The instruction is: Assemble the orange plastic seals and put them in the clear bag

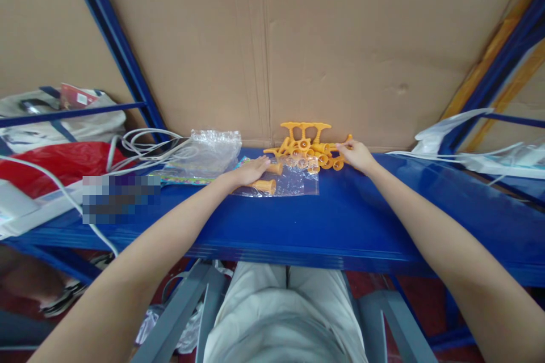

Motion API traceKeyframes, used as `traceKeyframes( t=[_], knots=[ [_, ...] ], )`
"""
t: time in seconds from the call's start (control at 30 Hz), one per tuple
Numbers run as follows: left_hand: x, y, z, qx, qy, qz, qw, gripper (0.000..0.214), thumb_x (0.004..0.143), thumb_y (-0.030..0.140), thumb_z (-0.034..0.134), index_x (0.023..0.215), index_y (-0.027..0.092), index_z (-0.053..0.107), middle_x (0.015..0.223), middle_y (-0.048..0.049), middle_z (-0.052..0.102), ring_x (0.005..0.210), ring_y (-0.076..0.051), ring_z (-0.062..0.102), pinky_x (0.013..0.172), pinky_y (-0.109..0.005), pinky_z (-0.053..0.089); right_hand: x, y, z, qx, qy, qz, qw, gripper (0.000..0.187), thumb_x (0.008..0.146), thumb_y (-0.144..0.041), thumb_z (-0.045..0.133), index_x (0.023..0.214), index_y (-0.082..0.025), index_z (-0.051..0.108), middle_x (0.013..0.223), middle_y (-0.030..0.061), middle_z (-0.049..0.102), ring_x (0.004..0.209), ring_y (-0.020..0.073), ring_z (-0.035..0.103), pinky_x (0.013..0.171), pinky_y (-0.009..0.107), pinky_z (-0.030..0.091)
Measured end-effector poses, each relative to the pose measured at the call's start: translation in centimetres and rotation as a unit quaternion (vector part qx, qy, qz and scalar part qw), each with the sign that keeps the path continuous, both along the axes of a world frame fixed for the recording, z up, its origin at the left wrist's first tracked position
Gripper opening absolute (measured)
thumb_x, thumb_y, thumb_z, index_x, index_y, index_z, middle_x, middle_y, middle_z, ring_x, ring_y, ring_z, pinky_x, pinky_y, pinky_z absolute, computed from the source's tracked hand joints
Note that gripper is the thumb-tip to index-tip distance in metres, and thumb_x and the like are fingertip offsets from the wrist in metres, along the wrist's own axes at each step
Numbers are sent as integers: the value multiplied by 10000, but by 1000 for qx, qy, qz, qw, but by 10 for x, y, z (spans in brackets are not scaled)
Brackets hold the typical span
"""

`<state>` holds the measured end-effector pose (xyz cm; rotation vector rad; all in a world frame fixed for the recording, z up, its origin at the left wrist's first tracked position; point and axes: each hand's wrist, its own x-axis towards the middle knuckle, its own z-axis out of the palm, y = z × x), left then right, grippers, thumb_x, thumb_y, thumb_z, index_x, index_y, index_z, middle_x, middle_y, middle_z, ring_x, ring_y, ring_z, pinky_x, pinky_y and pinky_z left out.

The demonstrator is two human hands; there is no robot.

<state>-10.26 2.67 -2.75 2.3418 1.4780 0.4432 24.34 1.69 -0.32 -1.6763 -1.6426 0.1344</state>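
Note:
My left hand (252, 171) lies flat, fingers stretched out, on a clear plastic bag (298, 181). Two yellow plastic pieces with round, ribbed ends, one of them a yellow cup-ended piece (264, 186), show beside and under that hand; whether they are inside the bag I cannot tell. Further right, my right hand (356, 156) pinches a yellow plastic piece (349, 137) at the right end of a pile. The pile of yellow plastic pieces (321, 153) has T-shaped handles and hollow cup ends, and rests against the cardboard at the back.
Left of my hand is a stack of clear bags (213, 153) over colourful printed cards. White cables (149, 139), a red bag (55, 164) and a power strip (38, 215) occupy the left side. White plastic (438, 133) and cables stand right. Cardboard (272, 51) backs the blue shelf (298, 232).

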Motion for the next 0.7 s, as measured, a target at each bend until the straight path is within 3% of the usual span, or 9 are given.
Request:
traceKeyframes(
  t=[0.13, 0.27, 0.37, 0.53, 0.7],
  knots=[
    [0, -1, 1, -11, -6, -2, 1000, 759, 954, 594, 221, 1551, 153, 378, 1642, -87, 260, 1548, -252, 172, 1257, -403, 95, 4, -9, 14, 36, 35, -25, 998, 66, 789, -212, 569, 802, -177, 624, 852, 81, 699, 800, 219, 664, 798, 351, 526],
    [-2, 0, 0, -14, -45, 0, 999, 707, 942, 589, 292, 1518, 205, 439, 1629, -69, 305, 1543, -255, 200, 1255, -412, 107, 3, -20, 28, 79, 120, 36, 989, 231, 745, -192, 655, 975, -169, 634, 937, 75, 689, 797, 200, 674, 790, 364, 559],
    [-3, 1, -1, -13, -50, -2, 999, 731, 938, 609, 288, 1524, 196, 428, 1625, -70, 319, 1542, -263, 206, 1256, -424, 111, -3, -30, 36, 53, 185, 112, 975, 278, 760, -224, 705, 1019, -172, 617, 864, 58, 670, 776, 202, 690, 748, 369, 580],
    [-4, 3, -2, -1, -26, -22, 999, 763, 936, 648, 221, 1537, 218, 415, 1612, -58, 359, 1537, -259, 231, 1254, -406, 150, -11, -35, 39, 43, 250, 164, 953, 362, 702, -229, 788, 1002, -181, 591, 813, 28, 679, 759, 187, 696, 712, 343, 586],
    [-3, 0, 1, 5, 38, -30, 999, 791, 947, 636, 113, 1586, 211, 302, 1637, -38, 298, 1546, -237, 194, 1257, -420, 150, -13, -28, 35, 63, 279, 187, 940, 430, 606, -331, 882, 901, -191, 603, 853, 41, 721, 771, 179, 690, 672, 300, 567]
  ],
)
